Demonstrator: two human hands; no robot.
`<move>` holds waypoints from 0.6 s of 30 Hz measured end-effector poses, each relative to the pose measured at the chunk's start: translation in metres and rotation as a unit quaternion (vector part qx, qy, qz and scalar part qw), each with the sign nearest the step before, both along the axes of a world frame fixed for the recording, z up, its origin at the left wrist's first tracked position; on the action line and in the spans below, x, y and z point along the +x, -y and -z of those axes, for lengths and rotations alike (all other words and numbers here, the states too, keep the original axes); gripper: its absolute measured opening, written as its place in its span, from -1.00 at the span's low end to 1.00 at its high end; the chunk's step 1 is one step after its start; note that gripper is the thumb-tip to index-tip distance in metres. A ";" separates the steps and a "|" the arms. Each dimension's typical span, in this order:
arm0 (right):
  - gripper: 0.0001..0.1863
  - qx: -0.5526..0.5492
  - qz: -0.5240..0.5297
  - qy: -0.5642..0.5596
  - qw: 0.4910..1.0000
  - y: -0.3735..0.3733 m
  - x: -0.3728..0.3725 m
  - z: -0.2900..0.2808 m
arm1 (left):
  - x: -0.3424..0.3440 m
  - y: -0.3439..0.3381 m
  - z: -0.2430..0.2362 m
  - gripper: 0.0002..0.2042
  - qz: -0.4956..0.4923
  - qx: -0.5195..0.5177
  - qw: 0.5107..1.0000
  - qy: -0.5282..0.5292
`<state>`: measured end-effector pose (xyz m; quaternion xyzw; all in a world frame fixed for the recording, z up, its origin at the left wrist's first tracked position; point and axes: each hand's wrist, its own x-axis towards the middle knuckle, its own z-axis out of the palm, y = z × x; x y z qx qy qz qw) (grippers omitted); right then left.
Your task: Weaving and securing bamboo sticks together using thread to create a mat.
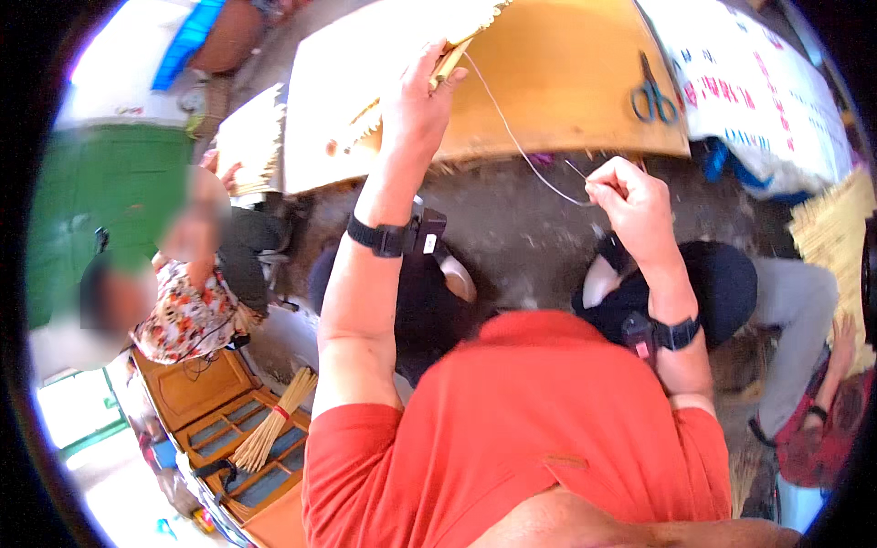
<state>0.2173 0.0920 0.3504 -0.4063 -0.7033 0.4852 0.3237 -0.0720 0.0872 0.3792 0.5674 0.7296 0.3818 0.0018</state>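
My left hand (422,105) is raised over the far table, its fingers closed on a piece made of pale yellow stalks (449,62). Part of that piece is washed out by glare. From it a white thread (513,137) sags down to my right hand (632,203), which is out past the table's near edge. There the thumb and finger pinch a thin needle (574,169), whose tip points up and to the left. Black straps with small boxes sit on both my forearms.
A wooden table (585,100) holds scissors (654,99) with dark handles. A white printed sack (767,100) stands to its right. At left sits a person in a flowered top (187,306); a tied stalk bundle (279,420) lies on a wooden frame. Another person's arm (836,365) is at far right.
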 end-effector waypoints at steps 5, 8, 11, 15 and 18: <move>-0.88 0.141 -0.082 -0.069 0.984 -0.026 -0.068 -0.096 | -0.039 0.013 -0.096 -0.63 -0.010 0.077 0.990 0.122; -0.88 0.253 -0.100 -0.110 0.956 -0.050 -0.121 -0.134 | -0.058 0.025 -0.124 -0.61 0.042 0.168 0.961 0.216; -0.90 0.241 -0.101 -0.121 0.958 -0.068 -0.163 -0.152 | -0.070 0.036 -0.137 -0.62 0.053 0.224 0.933 0.275; -0.76 0.153 -0.122 -0.205 0.959 -0.063 -0.206 -0.145 | -0.083 0.041 -0.147 -0.60 0.063 0.248 0.911 0.325; -0.63 0.147 -0.163 -0.235 0.947 -0.056 -0.225 -0.140 | -0.087 0.043 -0.149 -0.60 0.063 0.254 0.904 0.339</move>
